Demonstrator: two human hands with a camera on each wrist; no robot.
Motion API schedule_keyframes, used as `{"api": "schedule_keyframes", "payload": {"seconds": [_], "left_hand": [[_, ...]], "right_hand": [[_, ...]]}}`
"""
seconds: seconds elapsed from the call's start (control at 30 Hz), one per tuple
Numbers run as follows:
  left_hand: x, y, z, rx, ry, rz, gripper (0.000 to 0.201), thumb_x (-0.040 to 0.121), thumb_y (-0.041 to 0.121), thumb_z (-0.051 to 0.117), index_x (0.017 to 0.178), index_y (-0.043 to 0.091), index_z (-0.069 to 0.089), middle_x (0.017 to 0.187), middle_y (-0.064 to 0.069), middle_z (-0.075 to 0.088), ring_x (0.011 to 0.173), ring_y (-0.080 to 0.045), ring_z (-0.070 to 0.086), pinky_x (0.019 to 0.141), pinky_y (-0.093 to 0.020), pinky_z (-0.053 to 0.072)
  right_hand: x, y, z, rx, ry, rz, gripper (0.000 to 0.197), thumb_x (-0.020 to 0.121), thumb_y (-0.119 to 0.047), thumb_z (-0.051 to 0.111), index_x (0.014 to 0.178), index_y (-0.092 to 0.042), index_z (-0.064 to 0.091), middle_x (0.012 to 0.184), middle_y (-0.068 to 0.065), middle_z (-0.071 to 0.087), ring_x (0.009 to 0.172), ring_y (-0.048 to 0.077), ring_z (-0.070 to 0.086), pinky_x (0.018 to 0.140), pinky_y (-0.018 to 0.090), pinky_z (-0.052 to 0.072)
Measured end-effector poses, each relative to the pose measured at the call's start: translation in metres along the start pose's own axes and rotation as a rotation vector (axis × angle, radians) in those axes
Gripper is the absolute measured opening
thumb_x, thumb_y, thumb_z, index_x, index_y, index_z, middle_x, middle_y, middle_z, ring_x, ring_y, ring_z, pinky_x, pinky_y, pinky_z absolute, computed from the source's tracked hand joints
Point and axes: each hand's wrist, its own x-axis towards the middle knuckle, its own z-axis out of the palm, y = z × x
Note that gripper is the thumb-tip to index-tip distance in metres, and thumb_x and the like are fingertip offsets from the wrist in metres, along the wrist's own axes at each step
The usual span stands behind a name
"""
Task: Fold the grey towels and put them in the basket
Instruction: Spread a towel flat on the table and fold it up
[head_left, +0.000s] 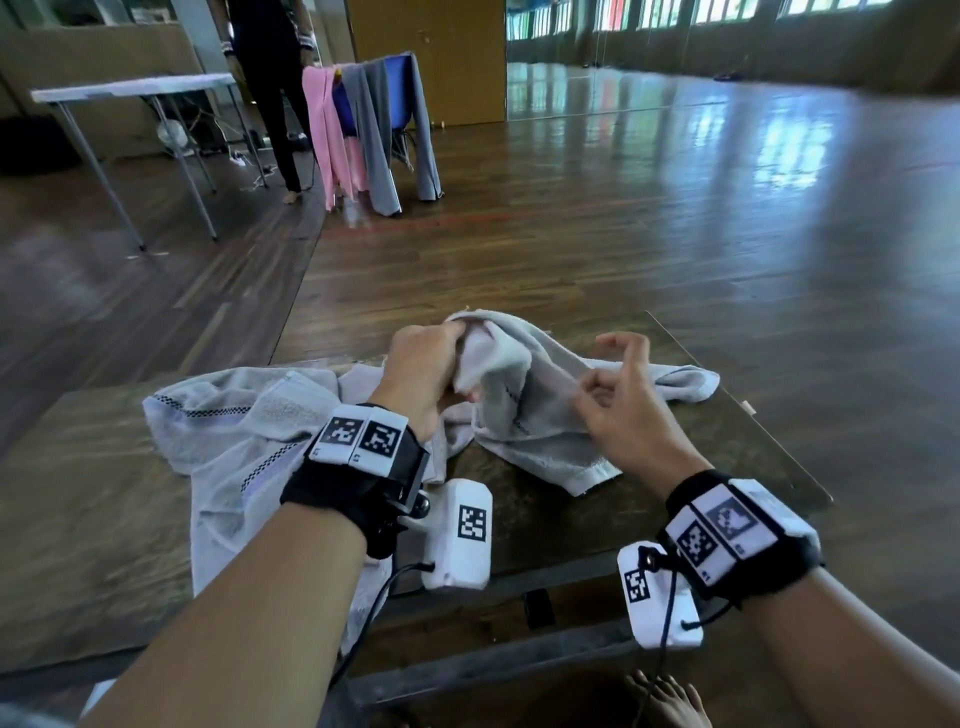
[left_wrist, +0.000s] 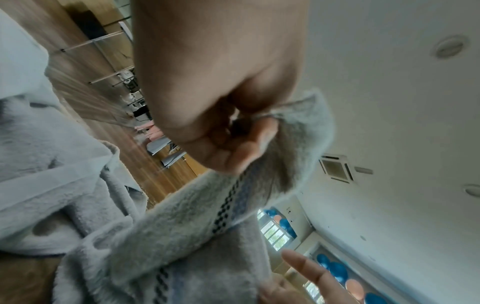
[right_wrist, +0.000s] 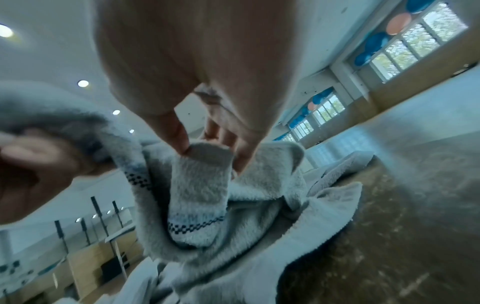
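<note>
Here, closest to the viewer, a person's two forearms reach forward over a low dark wooden table (head_left: 649, 525), each wrist wrapped in a black strap carrying white blocks printed with square black-and-white codes.

The left hand (head_left: 423, 371) is raised a little above the table with its fingers curled tight around a bunched edge of a grey towel (head_left: 524, 410); the left wrist view shows the cloth gathered between thumb and fingers (left_wrist: 228, 156), its dark checkered stripe running down just below the grip.

The right hand (head_left: 621, 395) sits just beside it, to the right, pinching a fold of the same towel between thumb and fingertips (right_wrist: 171, 133) (the remaining fingers stand loosely curled above the cloth). From the right wrist view the pinched fold hangs straight down from the fingertips, with a checkered band near its lower end.

Between and past the two hands the towel sags and trails onto the table, one end stretching to the right edge.

A second grey towel (head_left: 234, 447) lies crumpled on the table's left side, partly under the left forearm and hanging over the near edge.

Farther off, across a glossy wood floor, a rack (head_left: 374, 130) holds pink and grey cloths, next to a white folding table (head_left: 135, 91) and a standing person dressed in black (head_left: 275, 88).
</note>
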Motion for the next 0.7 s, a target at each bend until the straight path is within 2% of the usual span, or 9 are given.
{"api": "schedule_keyframes", "payload": {"seconds": [0.07,0.1,0.17,0.23,0.33,0.4,0.5,0.6,0.7], "left_hand": [[0.004,0.001,-0.005,-0.032,0.092,0.037,0.017,0.095,-0.002,0.045,0.102,-0.005,0.060,0.058,-0.009,0.051,0.036,-0.014,0.048,0.041,-0.024,0.043],[0.006,0.001,-0.008,-0.059,0.151,0.048,0.021,0.094,-0.004,0.043,0.106,-0.006,0.060,0.064,-0.013,0.054,0.042,-0.016,0.052,0.045,-0.026,0.048],[0.012,0.000,-0.012,-0.124,0.279,0.065,0.021,0.091,-0.005,0.044,0.106,0.001,0.057,0.090,-0.017,0.064,0.069,-0.026,0.065,0.065,-0.037,0.059],[0.019,-0.002,-0.015,-0.091,0.395,0.070,0.023,0.089,-0.001,0.045,0.100,0.016,0.053,0.112,-0.013,0.063,0.100,-0.029,0.065,0.089,-0.047,0.057],[0.022,-0.004,-0.017,0.038,0.463,0.142,0.028,0.088,0.006,0.047,0.109,0.022,0.054,0.120,-0.005,0.057,0.110,-0.025,0.059,0.098,-0.046,0.052],[0.020,-0.005,-0.016,0.270,0.413,0.218,0.033,0.086,0.020,0.054,0.117,0.027,0.055,0.126,-0.003,0.054,0.114,-0.022,0.054,0.102,-0.045,0.048],[0.011,-0.012,-0.009,0.790,0.162,0.334,0.056,0.073,0.042,0.058,0.128,0.033,0.052,0.138,-0.006,0.047,0.128,-0.027,0.046,0.107,-0.050,0.041],[0.002,-0.025,0.000,1.065,-0.115,0.416,0.068,0.074,0.041,0.068,0.137,0.041,0.043,0.149,-0.004,0.029,0.138,-0.030,0.028,0.113,-0.055,0.030],[-0.002,-0.028,0.005,1.074,-0.183,0.565,0.044,0.081,0.034,0.074,0.123,0.035,0.059,0.134,0.003,0.043,0.127,-0.023,0.031,0.109,-0.049,0.032]], "right_hand": [[0.008,-0.005,-0.009,0.024,0.110,-0.037,0.038,0.096,-0.006,0.060,0.121,-0.027,0.042,0.091,-0.003,0.062,0.064,-0.003,0.061,0.058,0.016,0.052],[0.010,-0.008,-0.014,0.005,0.161,-0.068,0.031,0.097,-0.006,0.059,0.118,-0.026,0.048,0.097,-0.004,0.061,0.072,-0.006,0.062,0.063,0.013,0.053],[0.013,-0.013,-0.020,-0.030,0.244,-0.135,0.024,0.098,-0.006,0.057,0.112,-0.025,0.057,0.106,-0.008,0.062,0.090,-0.008,0.061,0.077,0.010,0.051],[0.013,-0.017,-0.024,-0.017,0.297,-0.168,0.024,0.097,-0.003,0.058,0.109,-0.024,0.061,0.106,-0.012,0.063,0.095,-0.009,0.060,0.081,0.008,0.048],[0.011,-0.020,-0.025,0.029,0.316,-0.198,0.027,0.096,0.001,0.060,0.108,-0.023,0.064,0.105,-0.010,0.066,0.096,-0.006,0.062,0.082,0.009,0.049],[0.009,-0.021,-0.025,0.034,0.278,-0.226,0.030,0.093,0.004,0.062,0.107,-0.023,0.065,0.105,-0.008,0.067,0.098,-0.002,0.064,0.084,0.011,0.051],[0.006,-0.022,-0.022,0.027,0.177,-0.275,0.034,0.091,0.005,0.063,0.103,-0.028,0.066,0.101,-0.015,0.070,0.100,0.000,0.065,0.084,0.009,0.049],[0.003,-0.021,-0.019,0.011,0.076,-0.301,0.035,0.090,0.003,0.064,0.101,-0.030,0.067,0.100,-0.019,0.070,0.100,-0.001,0.066,0.083,0.008,0.048],[0.002,-0.020,-0.019,-0.021,-0.005,-0.312,0.034,0.090,0.003,0.064,0.102,-0.029,0.067,0.100,-0.016,0.070,0.102,0.002,0.066,0.084,0.008,0.048]]}}
